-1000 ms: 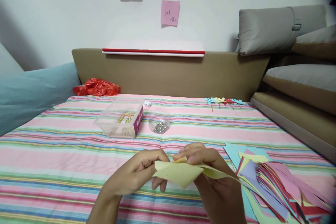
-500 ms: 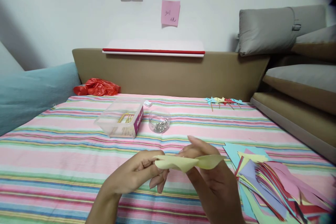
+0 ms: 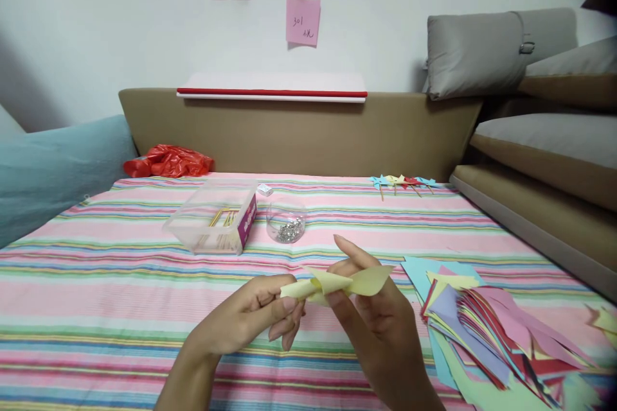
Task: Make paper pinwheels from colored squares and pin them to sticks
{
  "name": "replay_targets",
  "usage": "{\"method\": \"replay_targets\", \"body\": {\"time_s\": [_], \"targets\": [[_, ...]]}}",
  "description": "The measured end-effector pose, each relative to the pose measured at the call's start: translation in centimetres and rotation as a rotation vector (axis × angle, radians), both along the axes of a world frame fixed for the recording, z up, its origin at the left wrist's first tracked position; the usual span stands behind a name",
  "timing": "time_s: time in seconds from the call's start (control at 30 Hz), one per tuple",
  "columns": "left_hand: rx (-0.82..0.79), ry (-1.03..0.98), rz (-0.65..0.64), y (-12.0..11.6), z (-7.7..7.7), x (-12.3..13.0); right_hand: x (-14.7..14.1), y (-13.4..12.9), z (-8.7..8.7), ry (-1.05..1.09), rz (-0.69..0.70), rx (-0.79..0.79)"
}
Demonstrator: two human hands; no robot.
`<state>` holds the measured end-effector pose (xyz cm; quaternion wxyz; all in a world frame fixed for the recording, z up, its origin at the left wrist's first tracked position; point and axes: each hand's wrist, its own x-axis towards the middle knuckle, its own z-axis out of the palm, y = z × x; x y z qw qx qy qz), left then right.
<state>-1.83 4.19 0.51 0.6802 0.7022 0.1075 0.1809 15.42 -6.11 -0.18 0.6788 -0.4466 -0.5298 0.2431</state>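
Observation:
A pale yellow paper pinwheel [image 3: 330, 282], with curled blades, is held between both hands above the striped cloth. My left hand [image 3: 258, 311] pinches its left blade between thumb and fingers. My right hand [image 3: 376, 321] grips the middle, thumb in front and fingers behind, with the index finger pointing up. The right blade flares out past the right fingers. Whether a pin sits in its centre cannot be seen. Beyond the hands stand a round clear tub [image 3: 286, 225] of small silvery pins and a clear plastic box [image 3: 193, 231] with thin yellowish sticks.
Coloured paper sheets [image 3: 475, 334] lie piled at the right. Several finished pinwheels [image 3: 405, 183] on sticks rest at the far right. A red plastic bag [image 3: 171, 162] sits at the back left, and grey-brown cushions [image 3: 540, 160] are stacked along the right edge. A tiny white box [image 3: 265, 189] lies behind the tub.
The pinwheel has tilted so more of its folded front shows. My right thumb has moved up onto its middle. The view has shifted slightly right.

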Motion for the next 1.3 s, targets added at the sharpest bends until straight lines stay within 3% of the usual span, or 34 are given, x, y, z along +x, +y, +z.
{"method": "replay_targets", "body": {"time_s": [0.2,0.27,0.37,0.43,0.53,0.63,0.73,0.9,1.1,1.2,1.3], "targets": [[-0.04,0.006,0.047,0.1,-1.1,0.3,0.1,0.6,0.2,0.186,0.074,-0.078],[-0.123,-0.07,0.103,-0.2,-1.3,1.0,0.9,1.2,0.0,0.253,0.088,-0.072],[-0.375,-0.277,0.254,-0.9,-1.5,2.6,2.5,2.1,-0.7,0.328,-0.053,-0.123],[-0.531,-0.368,0.385,-1.4,-1.7,3.7,3.1,2.5,-1.5,0.281,-0.115,-0.278],[-0.626,-0.394,0.539,-1.9,-2.3,5.0,2.5,2.7,-2.3,0.08,0.029,-0.439],[-0.681,-0.362,0.603,-2.3,-3.2,5.7,0.7,2.6,-2.5,-0.014,0.148,-0.394],[-0.731,-0.342,0.614,-2.7,-3.6,6.0,-0.9,2.8,-2.5,-0.037,0.124,-0.341],[-0.702,-0.263,0.591,-2.8,-3.4,6.0,-1.6,3.3,-3.5,-0.077,0.028,-0.289],[-0.484,-0.158,0.611,-1.8,-3.5,5.4,-1.5,3.4,-4.9,-0.121,-0.134,-0.332],[-0.433,-0.121,0.684,-1.4,-3.4,5.1,-0.2,3.4,-5.1,-0.18,-0.242,-0.367],[-0.354,-0.032,0.699,-1.5,-3.3,5.1,3.1,4.2,-5.2,-0.275,-0.361,-0.415]]}}
